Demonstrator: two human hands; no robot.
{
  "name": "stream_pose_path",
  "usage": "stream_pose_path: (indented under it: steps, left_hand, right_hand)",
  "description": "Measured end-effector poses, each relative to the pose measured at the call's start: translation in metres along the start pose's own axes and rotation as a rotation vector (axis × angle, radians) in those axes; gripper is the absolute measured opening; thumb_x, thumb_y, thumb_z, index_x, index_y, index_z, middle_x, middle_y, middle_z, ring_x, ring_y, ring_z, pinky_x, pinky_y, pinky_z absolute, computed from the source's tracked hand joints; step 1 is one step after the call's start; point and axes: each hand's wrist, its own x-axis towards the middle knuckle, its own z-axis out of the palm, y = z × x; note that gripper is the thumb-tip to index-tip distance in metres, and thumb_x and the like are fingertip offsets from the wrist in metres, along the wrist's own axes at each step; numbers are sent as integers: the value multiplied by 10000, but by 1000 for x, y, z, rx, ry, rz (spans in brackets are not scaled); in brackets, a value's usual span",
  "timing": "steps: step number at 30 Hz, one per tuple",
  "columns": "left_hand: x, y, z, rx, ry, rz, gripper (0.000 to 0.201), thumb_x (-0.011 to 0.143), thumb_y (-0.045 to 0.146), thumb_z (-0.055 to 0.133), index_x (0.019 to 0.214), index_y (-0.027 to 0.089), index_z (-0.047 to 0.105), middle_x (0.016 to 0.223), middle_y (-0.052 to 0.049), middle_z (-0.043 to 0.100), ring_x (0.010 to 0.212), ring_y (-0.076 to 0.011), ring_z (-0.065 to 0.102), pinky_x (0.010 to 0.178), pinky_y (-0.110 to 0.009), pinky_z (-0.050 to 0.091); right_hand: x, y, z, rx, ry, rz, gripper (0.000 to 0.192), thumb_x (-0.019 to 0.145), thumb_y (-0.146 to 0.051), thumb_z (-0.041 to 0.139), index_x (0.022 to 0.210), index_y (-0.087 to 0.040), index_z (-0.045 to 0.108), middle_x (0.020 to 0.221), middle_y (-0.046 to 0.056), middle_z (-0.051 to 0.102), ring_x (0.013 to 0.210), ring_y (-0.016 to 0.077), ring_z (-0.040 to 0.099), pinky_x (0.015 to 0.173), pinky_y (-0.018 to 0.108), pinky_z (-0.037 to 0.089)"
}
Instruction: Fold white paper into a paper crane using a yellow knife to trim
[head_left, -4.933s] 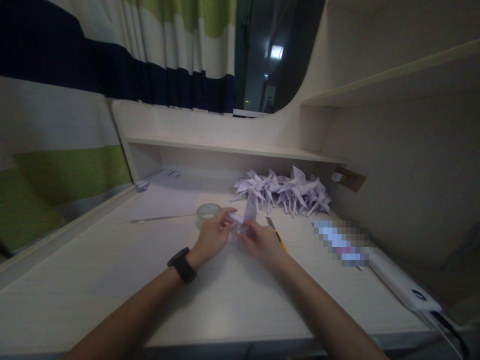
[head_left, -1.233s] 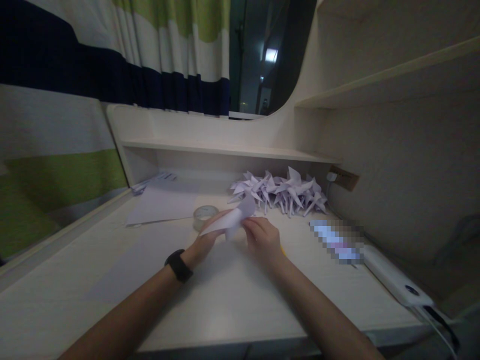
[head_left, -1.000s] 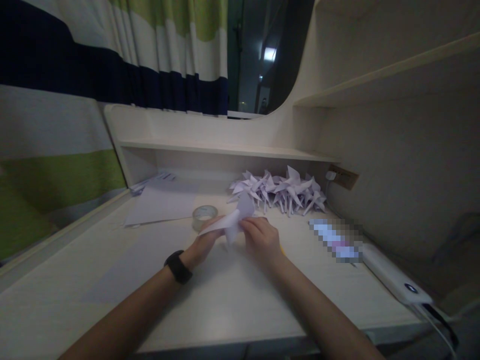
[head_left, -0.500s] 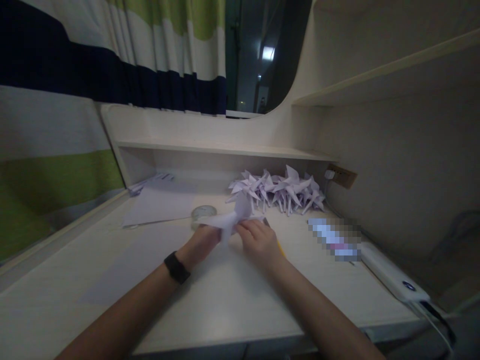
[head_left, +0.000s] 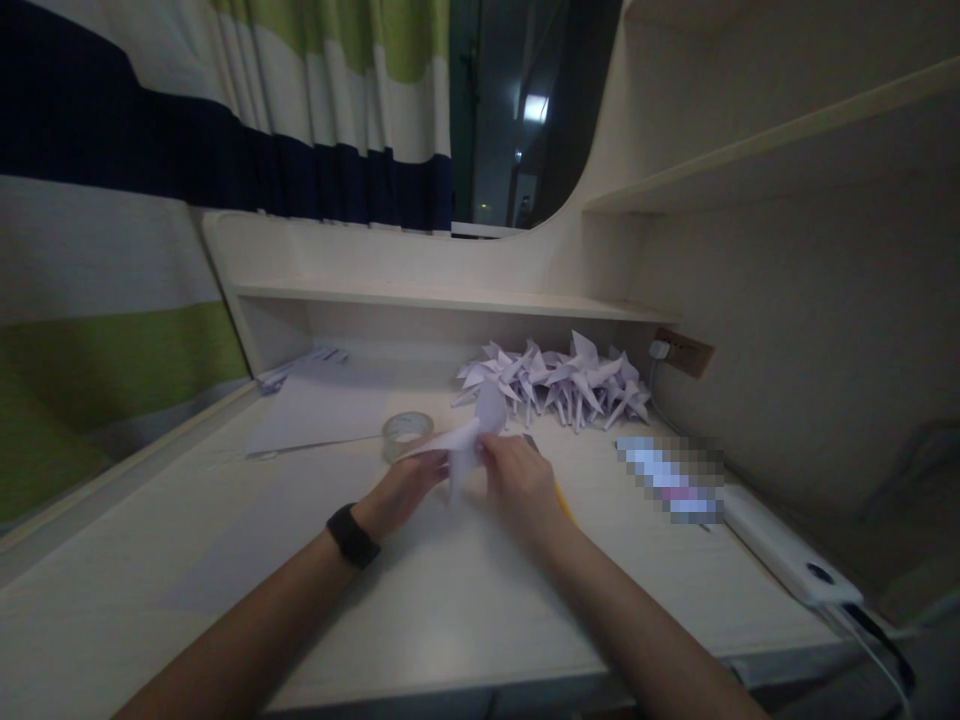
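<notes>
Between my hands, above the desk, is a white paper pinwheel (head_left: 466, 437) with its blades spread. My left hand (head_left: 409, 492), with a dark band at the wrist, is closed on it from the left; the blades hide part of the fingers. The fingertips of my right hand (head_left: 519, 483) pinch the pinwheel near its centre from the right. Just behind my left hand lies a roll of clear tape (head_left: 407, 428). A yellow-handled tool (head_left: 565, 503) is partly covered by my right hand, so I cannot tell its kind.
Several finished paper pinwheels (head_left: 559, 380) are heaped at the back right. Paper sheets (head_left: 319, 405) lie at the left, with another sheet (head_left: 262, 530) nearer. On the right are a blurred-out phone-like object (head_left: 667, 480) and a white power strip (head_left: 784, 545). A shelf (head_left: 450, 297) overhangs the desk's back.
The pinwheel has turned and shifted slightly right, one blade now hanging lower. My left fingers show more beneath it, and the tape roll is less covered.
</notes>
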Motion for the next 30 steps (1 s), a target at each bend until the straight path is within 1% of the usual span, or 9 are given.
stream_pose_path:
  steps: [2, 5, 9, 12, 14, 17, 21, 25, 30]
  left_hand:
    - [0, -1, -1, -3, -22, 1, 263, 833, 325, 650, 1002, 125, 683, 1026, -112, 689, 946, -239, 635, 839, -371, 504]
    - [2, -1, 1, 60, -47, 32, 288, 833, 339, 641, 1019, 129, 705, 1062, -118, 691, 981, -249, 631, 842, -358, 495]
    - [0, 5, 5, 272, -81, 137, 331, 862, 348, 598, 1135, 180, 681, 1208, -99, 641, 1093, -274, 586, 861, -363, 488]
    - [-4, 11, 7, 501, -97, 276, 341, 902, 331, 537, 1204, 215, 644, 1288, -74, 599, 1186, -269, 532, 993, -406, 412]
    - [-6, 12, 9, 666, -85, 394, 355, 913, 314, 520, 1244, 227, 613, 1314, -72, 581, 1219, -263, 507, 1049, -431, 355]
    - [-10, 11, 12, 881, -77, 561, 394, 919, 254, 508, 1311, 236, 549, 1346, -83, 553, 1239, -251, 488, 1051, -448, 347]
    - [-12, 10, 18, 1013, -37, 725, 389, 912, 176, 508, 1291, 248, 563, 1287, -76, 600, 1185, -227, 529, 1021, -435, 369]
    - [-12, 13, 21, 1025, 18, 781, 334, 904, 159, 534, 1208, 264, 625, 1201, -58, 654, 1107, -214, 574, 977, -417, 396]
    - [-11, 13, 19, 1050, 43, 795, 326, 900, 159, 541, 1192, 264, 640, 1203, -63, 654, 1088, -221, 579, 961, -413, 405]
  right_hand:
    - [-1, 4, 3, 88, 26, 112, 234, 848, -92, 489, 1007, -163, 646, 882, 101, 698, 829, 218, 637, 756, 336, 501]
    - [1, 8, 6, 231, 51, 291, 182, 832, -140, 534, 926, -196, 679, 899, 78, 713, 818, 204, 655, 739, 319, 512]
    - [5, 9, 6, 426, 55, 557, 158, 789, -210, 587, 887, -205, 711, 859, 48, 727, 751, 197, 661, 660, 296, 517]
    - [9, 10, 6, 605, 52, 712, 153, 732, -222, 616, 837, -195, 724, 775, 29, 724, 668, 187, 648, 615, 286, 513]
    - [12, 12, 6, 751, 51, 767, 141, 689, -224, 639, 794, -187, 725, 736, 22, 720, 641, 183, 641, 601, 282, 512]
    - [15, 15, 6, 953, 54, 822, 161, 604, -249, 718, 747, -175, 721, 699, 18, 716, 635, 185, 641, 619, 290, 516]
    - [19, 15, 1, 1126, 45, 913, 251, 481, -261, 804, 696, -172, 710, 670, 23, 712, 599, 181, 629, 614, 298, 509]
    - [23, 11, -5, 1190, -6, 933, 228, 472, -277, 815, 642, -177, 700, 620, 19, 692, 574, 177, 614, 595, 299, 497]
    - [23, 9, -6, 1126, -55, 952, 222, 490, -310, 812, 605, -171, 684, 599, 21, 673, 557, 176, 591, 557, 292, 479]
